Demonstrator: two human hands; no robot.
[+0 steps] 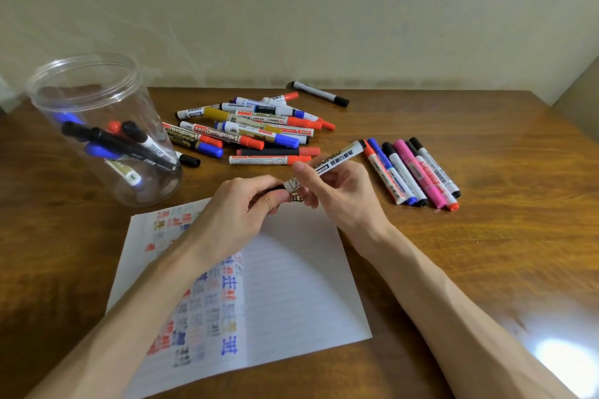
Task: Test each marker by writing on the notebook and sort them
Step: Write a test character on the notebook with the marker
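Observation:
Above the top edge of the open notebook point(291, 295), both my hands hold one white whiteboard marker point(337, 157). My right hand point(334, 191) grips its barrel, and the far end points up and right. My left hand point(246, 207) pinches the near black end, which my fingers mostly hide. The notebook's left page carries columns of red, blue and grey test marks. A pile of several mixed markers point(252, 129) lies behind my hands.
A clear plastic jar point(97, 126) at the left holds several black, red and blue markers. A row of several markers point(411, 172) lies at the right. One black-capped marker point(321, 93) lies alone near the wall. Everything sits on a wooden table point(486, 236).

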